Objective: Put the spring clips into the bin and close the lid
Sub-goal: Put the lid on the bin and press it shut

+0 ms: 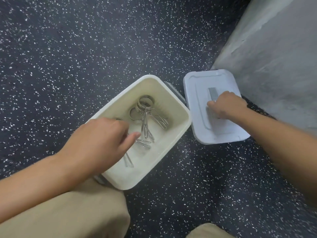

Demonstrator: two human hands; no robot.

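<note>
Left hand [101, 138] pinches a stiff, springy silver wire spring clip [145, 115] over the cream plastic bin [175, 134] mid-frame, while right hand [224, 105] grips the light white lid's [197, 83] grey handle, probably the easiest hold.

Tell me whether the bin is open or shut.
Open. The lid lies flat on the floor right of the bin, under the right hand. Spring clips show inside.
</note>
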